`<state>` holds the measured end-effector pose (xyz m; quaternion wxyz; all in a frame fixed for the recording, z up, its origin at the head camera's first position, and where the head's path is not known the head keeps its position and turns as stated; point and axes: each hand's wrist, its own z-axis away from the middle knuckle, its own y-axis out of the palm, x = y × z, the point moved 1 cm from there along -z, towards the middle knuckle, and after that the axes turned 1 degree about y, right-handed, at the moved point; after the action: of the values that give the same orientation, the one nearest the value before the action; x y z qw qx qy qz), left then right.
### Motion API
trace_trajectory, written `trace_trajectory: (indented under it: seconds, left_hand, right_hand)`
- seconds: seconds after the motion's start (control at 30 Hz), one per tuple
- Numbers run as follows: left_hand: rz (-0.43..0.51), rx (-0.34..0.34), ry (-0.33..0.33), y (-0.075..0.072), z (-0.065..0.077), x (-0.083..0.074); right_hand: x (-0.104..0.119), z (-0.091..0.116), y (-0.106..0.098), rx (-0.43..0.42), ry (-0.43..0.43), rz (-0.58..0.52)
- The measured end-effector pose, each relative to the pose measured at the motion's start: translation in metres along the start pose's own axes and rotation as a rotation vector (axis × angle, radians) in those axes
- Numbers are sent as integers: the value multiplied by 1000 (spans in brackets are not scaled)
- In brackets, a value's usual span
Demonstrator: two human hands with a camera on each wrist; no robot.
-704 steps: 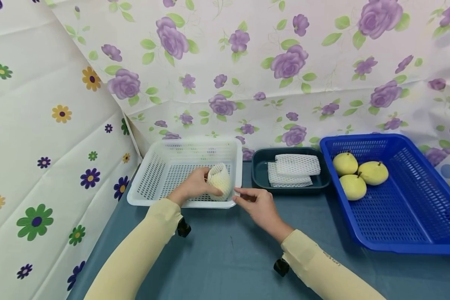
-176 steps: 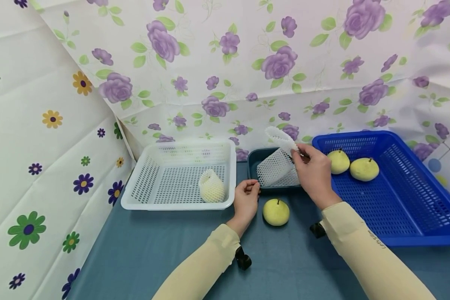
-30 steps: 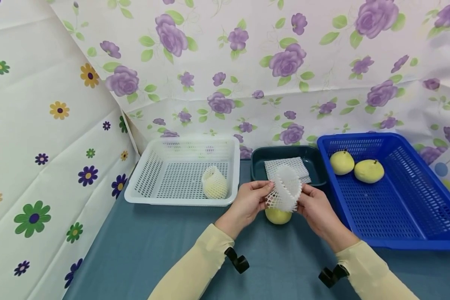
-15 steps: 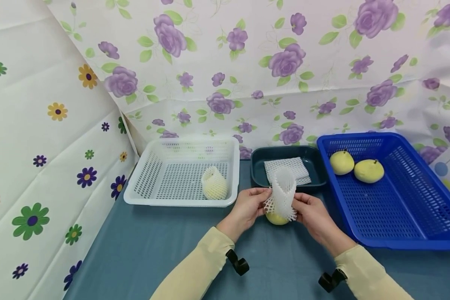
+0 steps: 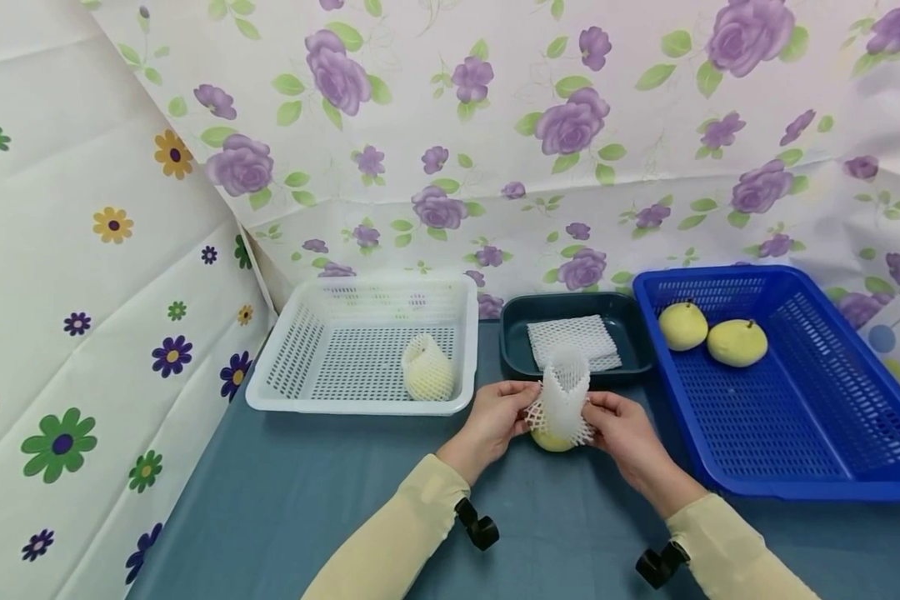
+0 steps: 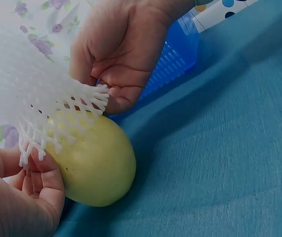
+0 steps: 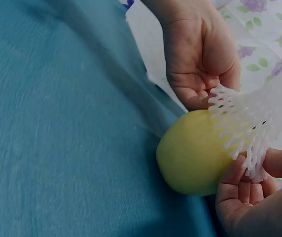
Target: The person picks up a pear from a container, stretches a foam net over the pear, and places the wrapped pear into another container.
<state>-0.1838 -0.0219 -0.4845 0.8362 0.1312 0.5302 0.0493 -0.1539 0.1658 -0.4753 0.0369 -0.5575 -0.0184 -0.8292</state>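
Note:
Both hands pinch the flared lower edge of a white foam fruit net (image 5: 567, 398), one on each side. The left hand (image 5: 492, 419) holds its left edge and the right hand (image 5: 624, 431) its right edge. Below, a yellow pear (image 5: 551, 441) stands on the table, its top covered by the net. Both wrist views show the mesh fringe draped over the upper part of the pear (image 6: 99, 165), whose lower part stays bare. The net's narrow tube rises above the fruit. In the right wrist view, fingertips of the right hand (image 7: 259, 202) are right at the pear's side.
A white basket (image 5: 360, 407) on the left holds a net-wrapped pear (image 5: 429, 372). Behind the hands, a dark green tray (image 5: 633, 342) contains flat foam netting (image 5: 570, 337). The blue basket (image 5: 795, 417) on the right has two bare pears (image 5: 737, 342) inside.
Three pears were in the blue basket at first; one came to the table. The right hand lifted a net from the tray. Over the last second both hands lowered it onto the pear.

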Motion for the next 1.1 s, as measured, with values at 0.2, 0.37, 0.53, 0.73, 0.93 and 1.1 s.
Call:
trace_trajectory:
  seconds: [0.2, 0.37, 0.53, 0.73, 0.93, 1.1]
  left_hand:
    - [-46, -19, 24, -2, -1, 1]
    - [-59, -31, 37, -5, -3, 3]
    - [-94, -42, 43, -8, -5, 5]
    - [-152, -42, 54, -10, -4, 5]
    - [-298, -55, 95, -9, 0, 1]
    - [-377, -36, 118, -7, 10, -3]
  right_hand:
    - [-5, -2, -3, -37, -31, 64]
    - [-11, -5, -5, -66, -59, 103]
    - [-16, -6, -5, -89, -70, 130]
    - [-17, -6, -6, -103, -100, 165]
    - [-14, -4, -7, -114, -116, 235]
    - [-10, 0, -9, -130, -155, 294]
